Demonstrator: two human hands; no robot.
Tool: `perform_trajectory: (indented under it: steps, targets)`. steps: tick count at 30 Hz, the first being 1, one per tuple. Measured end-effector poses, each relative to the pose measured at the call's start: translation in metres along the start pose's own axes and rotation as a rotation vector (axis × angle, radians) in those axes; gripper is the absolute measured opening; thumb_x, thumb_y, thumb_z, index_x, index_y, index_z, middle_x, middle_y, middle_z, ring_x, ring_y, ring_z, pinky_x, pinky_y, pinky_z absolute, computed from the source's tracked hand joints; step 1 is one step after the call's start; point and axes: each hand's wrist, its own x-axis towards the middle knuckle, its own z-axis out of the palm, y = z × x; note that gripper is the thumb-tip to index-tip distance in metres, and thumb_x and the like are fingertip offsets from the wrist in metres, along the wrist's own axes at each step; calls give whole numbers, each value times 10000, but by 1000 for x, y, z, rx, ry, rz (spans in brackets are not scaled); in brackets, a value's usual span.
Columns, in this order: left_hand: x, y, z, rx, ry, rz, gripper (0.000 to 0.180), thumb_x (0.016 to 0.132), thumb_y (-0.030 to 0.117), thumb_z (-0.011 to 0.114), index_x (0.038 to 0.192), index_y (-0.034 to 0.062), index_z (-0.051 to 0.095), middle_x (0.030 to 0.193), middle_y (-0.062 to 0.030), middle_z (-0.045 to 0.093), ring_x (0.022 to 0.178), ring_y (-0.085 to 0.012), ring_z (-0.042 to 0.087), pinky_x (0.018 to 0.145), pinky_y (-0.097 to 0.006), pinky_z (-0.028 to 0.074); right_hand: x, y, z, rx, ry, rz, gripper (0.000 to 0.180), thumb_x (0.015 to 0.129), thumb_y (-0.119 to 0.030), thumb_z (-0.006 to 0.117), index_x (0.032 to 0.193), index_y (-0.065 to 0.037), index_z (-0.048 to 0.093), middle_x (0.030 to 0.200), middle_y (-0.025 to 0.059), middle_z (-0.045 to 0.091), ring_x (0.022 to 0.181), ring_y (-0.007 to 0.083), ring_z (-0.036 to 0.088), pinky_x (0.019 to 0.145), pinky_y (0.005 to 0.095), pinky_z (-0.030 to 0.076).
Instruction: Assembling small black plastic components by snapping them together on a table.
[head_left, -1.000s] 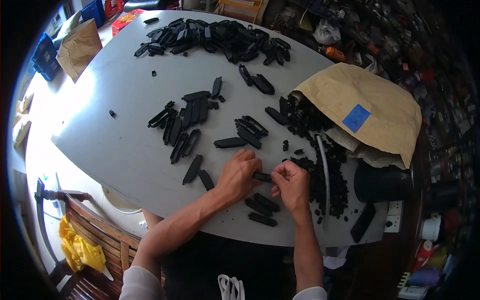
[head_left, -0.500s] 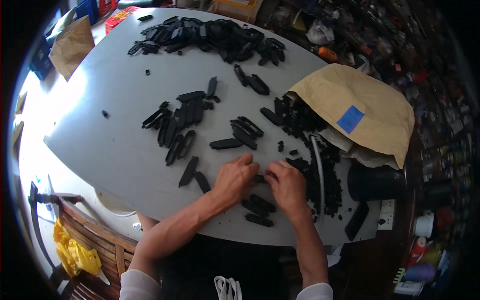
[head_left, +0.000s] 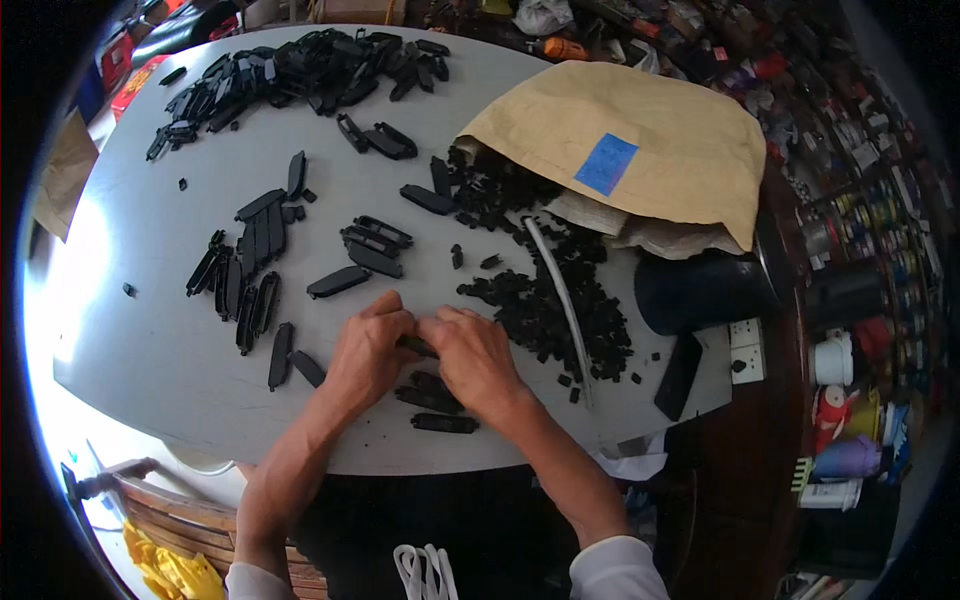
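Observation:
Near the front of the table, my left hand (head_left: 370, 345) and my right hand (head_left: 472, 362) meet over a long black plastic part (head_left: 418, 346). Both sets of fingers are closed on it, and they cover most of it. Right below the hands lie a few similar black parts (head_left: 443, 424). Beyond them rest several more elongated black parts (head_left: 340, 282). To the right of my right hand spreads a heap of small black pieces (head_left: 560, 310), crossed by a pale curved strip (head_left: 562, 290).
A brown paper sack (head_left: 640, 130) with a blue patch lies at the right, its mouth over the small pieces. A large pile of black parts (head_left: 300, 75) covers the table's far side. A black phone-like slab (head_left: 680, 376) lies near the right edge. A wooden chair (head_left: 190, 510) stands front left.
The whole view has swung, so the table and its things sit further left in the picture. My hands have drawn closer together around the black part, the right one more over it.

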Motion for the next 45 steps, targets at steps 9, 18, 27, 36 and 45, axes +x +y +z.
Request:
perform_trajectory:
  steps: [9, 18, 27, 36, 45]
  targets:
    - [-3, 7, -4, 5, -78, -99, 284, 588, -39, 757, 831, -4, 613, 832, -118, 531, 750, -312, 573, 658, -380, 465, -110, 45, -43, -219, 327, 306, 196, 734, 12, 707, 872, -11, 569, 888, 114, 513, 808, 290, 601, 655, 391, 504]
    - [-3, 1, -6, -89, -153, -69, 269, 629, -54, 707, 873, 1, 608, 874, -125, 527, 776, -317, 588, 665, -387, 475, -106, 58, -34, -599, 96, 234, 89, 829, -14, 617, 883, 5, 549, 934, 116, 509, 844, 317, 588, 632, 383, 491]
    - [-6, -5, -1, -110, -107, -47, 243, 634, -23, 703, 849, 6, 594, 870, -141, 532, 796, -360, 581, 703, -422, 468, -26, -4, -18, 678, 73, 371, 115, 920, 23, 463, 1011, 0, 529, 739, 32, 525, 570, 63, 525, 477, 218, 489]
    - [-5, -4, 3, -108, -24, -35, 222, 625, -9, 716, 803, -8, 583, 841, -139, 531, 752, -354, 573, 646, -408, 466, 4, -13, -11, 608, -93, 456, 59, 840, 57, 584, 825, 2, 566, 613, 5, 570, 483, 49, 502, 372, 198, 395]
    - [-8, -8, 9, -109, -8, -12, 209, 629, -10, 695, 784, -3, 556, 860, -146, 528, 772, -398, 564, 644, -465, 449, 14, -7, -7, 233, -63, 178, 123, 755, 37, 657, 735, 28, 536, 602, 87, 570, 547, 108, 541, 509, 271, 423]
